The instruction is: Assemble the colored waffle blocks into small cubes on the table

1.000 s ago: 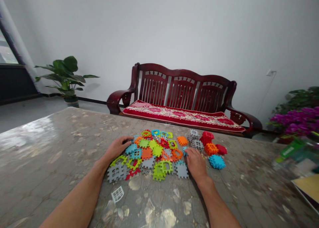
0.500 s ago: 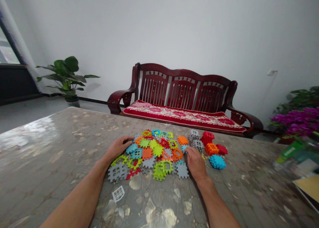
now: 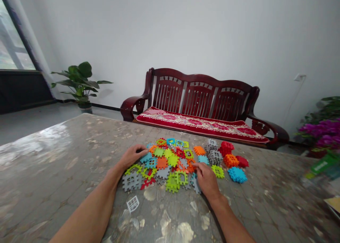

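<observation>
A pile of flat, toothed plastic building tiles (image 3: 170, 161) in green, orange, blue, red and grey lies on a marbled table (image 3: 66, 165). My left hand (image 3: 131, 156) rests on the pile's left edge with its fingers curled over the tiles there. My right hand (image 3: 207, 179) lies on the pile's right side, fingers bent down onto the orange and grey tiles; whether it grips one is hidden. To the right stand small assembled cubes: grey (image 3: 214, 157), red (image 3: 227, 147), orange (image 3: 230, 160) and blue (image 3: 237, 174). A green tile (image 3: 217, 171) lies just beside my right hand.
A white grid tile (image 3: 132, 204) lies alone near the table's front. Packaging and paper (image 3: 326, 165) sit at the right edge. Beyond the table stand a dark wooden bench (image 3: 202, 105) with a red cushion, a potted plant (image 3: 79, 82) and purple flowers (image 3: 322, 131).
My right hand has drawn back toward me, from the blue tile near the grey cube to the pile's near right side. The view has shifted slightly. My left hand stays put.
</observation>
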`<state>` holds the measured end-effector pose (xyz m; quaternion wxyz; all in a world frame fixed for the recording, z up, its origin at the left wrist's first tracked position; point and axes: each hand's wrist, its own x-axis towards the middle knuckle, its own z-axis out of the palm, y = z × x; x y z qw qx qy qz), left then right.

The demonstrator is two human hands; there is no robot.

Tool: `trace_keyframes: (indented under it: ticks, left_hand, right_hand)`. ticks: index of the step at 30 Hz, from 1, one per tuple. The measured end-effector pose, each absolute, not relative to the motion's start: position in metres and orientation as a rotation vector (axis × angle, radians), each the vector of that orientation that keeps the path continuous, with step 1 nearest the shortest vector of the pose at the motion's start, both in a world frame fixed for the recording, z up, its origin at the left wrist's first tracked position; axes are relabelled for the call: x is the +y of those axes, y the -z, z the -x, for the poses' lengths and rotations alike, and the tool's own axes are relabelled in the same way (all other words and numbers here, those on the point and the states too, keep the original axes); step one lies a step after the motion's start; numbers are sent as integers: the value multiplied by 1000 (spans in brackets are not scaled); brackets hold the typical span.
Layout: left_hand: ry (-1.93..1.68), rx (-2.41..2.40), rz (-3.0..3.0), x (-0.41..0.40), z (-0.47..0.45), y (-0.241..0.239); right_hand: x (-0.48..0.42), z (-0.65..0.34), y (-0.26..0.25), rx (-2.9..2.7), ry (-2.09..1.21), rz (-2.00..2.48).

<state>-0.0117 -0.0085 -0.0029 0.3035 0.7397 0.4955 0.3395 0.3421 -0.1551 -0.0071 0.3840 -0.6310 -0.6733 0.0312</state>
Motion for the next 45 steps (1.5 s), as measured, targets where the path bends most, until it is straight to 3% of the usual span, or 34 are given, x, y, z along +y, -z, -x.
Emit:
trace_keyframes:
  ticks: [11,19,28,38,45]
  left_hand:
    - [-562,1104,-2095,-19,18,-18]
    - [-728,1100,-1988,-21,9,-28]
    - [-761,975,-2182,-49,-61,-37]
    - [-1214,1534,-1900,1,16,-6]
    - [-860,1730,-2170,-6,23,9]
  right_hand:
    - [-155,-343,9,-1651,-62,1514]
    - [-155,-343,9,-1665,-24,1455]
    - [-156,-343,11,-1665,12,1431]
    - [-162,-294,-14,-1844,-62,1389]
    - [-147,-263,-26,-2074,-86,1405]
